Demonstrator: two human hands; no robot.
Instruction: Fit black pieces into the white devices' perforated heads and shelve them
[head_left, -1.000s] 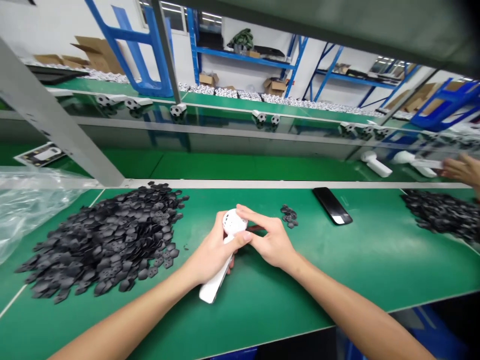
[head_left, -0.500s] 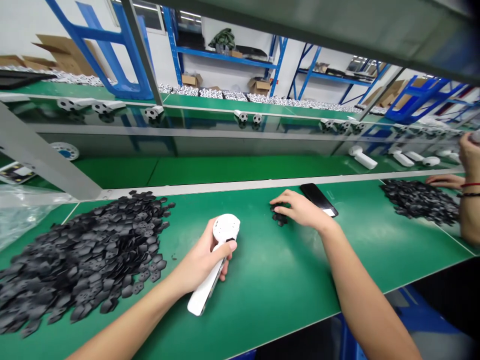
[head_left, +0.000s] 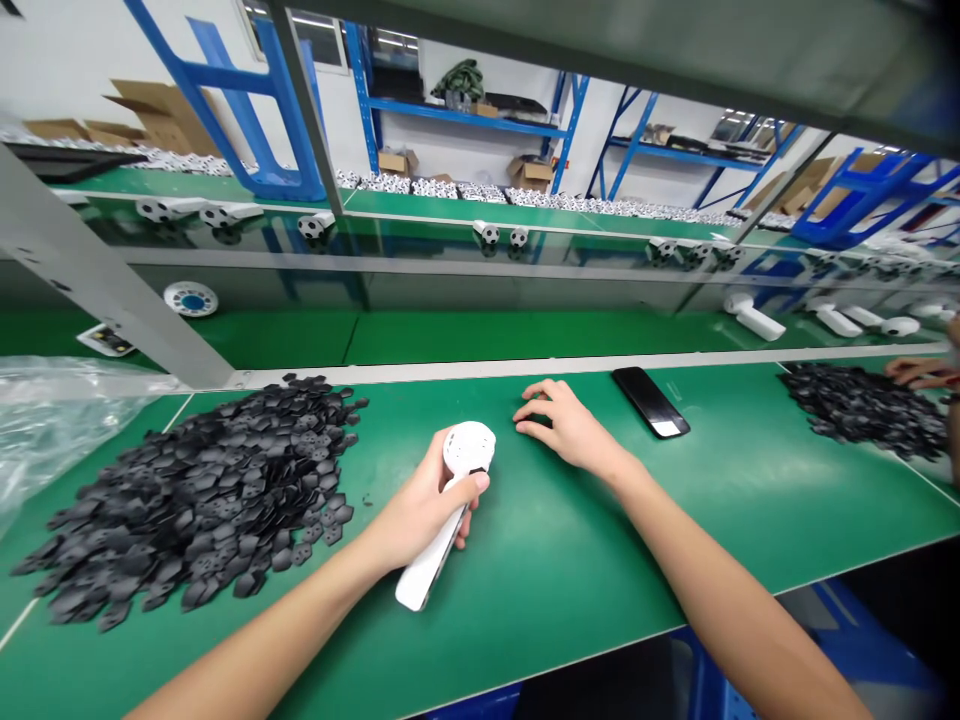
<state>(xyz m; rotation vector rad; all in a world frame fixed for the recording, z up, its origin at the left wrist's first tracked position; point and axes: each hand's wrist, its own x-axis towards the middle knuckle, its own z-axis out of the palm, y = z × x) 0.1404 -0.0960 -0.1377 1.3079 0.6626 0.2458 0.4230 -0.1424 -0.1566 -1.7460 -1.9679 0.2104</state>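
Note:
My left hand (head_left: 435,505) is wrapped around a white plastic piece with a round head (head_left: 469,449) and a long flat handle, its thumb near the neck. A small black part shows by the thumb. My right hand (head_left: 559,425) is low over the green table, fingers curved and apart, with nothing visible between the fingertips. Its palm side is hidden, so I cannot tell whether small black pieces lie under it. A large pile of flat black pieces (head_left: 217,490) lies to the left of my left hand.
A black phone (head_left: 649,402) lies right of my right hand. Farther right, another person's hand (head_left: 919,372) is by a second pile of black pieces (head_left: 862,408). A metal post (head_left: 112,270) and clear plastic (head_left: 52,415) are at left. White ball-headed pieces (head_left: 754,318) lie beyond the rail.
My right hand has shifted left, and the few black pieces seen beneath its fingers before are out of sight. My left hand keeps its hold on the white piece. The view has shifted slightly.

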